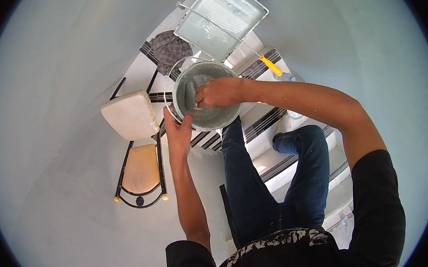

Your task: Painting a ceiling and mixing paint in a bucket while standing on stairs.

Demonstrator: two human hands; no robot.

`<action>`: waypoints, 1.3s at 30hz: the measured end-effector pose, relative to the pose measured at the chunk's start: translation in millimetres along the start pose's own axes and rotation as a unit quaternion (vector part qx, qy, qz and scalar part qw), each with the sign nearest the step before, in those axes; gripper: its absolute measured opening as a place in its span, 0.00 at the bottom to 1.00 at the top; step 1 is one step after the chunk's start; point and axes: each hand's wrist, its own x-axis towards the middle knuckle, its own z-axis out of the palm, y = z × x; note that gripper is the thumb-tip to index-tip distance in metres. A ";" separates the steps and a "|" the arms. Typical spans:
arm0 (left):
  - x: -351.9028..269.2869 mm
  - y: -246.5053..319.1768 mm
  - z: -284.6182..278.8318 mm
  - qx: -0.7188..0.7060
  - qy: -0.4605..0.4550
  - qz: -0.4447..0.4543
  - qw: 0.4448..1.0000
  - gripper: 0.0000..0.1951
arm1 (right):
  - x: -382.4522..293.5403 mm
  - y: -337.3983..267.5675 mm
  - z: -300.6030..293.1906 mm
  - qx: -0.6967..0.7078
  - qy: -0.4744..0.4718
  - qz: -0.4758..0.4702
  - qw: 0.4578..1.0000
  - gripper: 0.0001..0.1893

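Observation:
A round plastic bucket [225,123], coated with pale grey-green paint, is held up in front of me. My left hand [179,130] grips its near-left rim, thumb over the edge, beside the thin wire handle [165,96]. Inside, my right hand [218,93] reaches in from the right with curled fingers. A small pale piece [197,106] shows under those fingers. Next to them lies a long paint-coated object [189,94] against the inner wall; its kind is unclear. Paint specks dot my right forearm.
Beyond the bucket is a paint tray [207,33], crossed by a roller frame with a yellow handle [270,65]. A plaid cloth [171,51] lies near it. At left stands a metal-framed chair [130,115]. Black-striped stairs [265,124] descend under my legs; a plastic bottle [284,77] is at right.

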 end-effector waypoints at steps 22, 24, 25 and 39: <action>3.0 -20.8 3.5 0.060 0.034 0.047 0.996 0.23 | -7.1 -1.9 11.2 -0.003 -0.027 0.198 0.980 0.13; 4.3 -27.7 5.4 0.068 0.040 0.082 0.993 0.20 | -5.5 -0.3 5.7 0.061 0.036 0.217 0.973 0.11; 5.5 -31.5 3.7 0.077 0.045 0.118 0.989 0.17 | -3.2 -1.1 3.4 0.062 0.036 0.215 0.974 0.11; 0.6 -23.6 2.9 0.024 0.020 0.065 0.997 0.26 | -5.5 4.0 8.3 0.036 0.126 0.168 0.977 0.09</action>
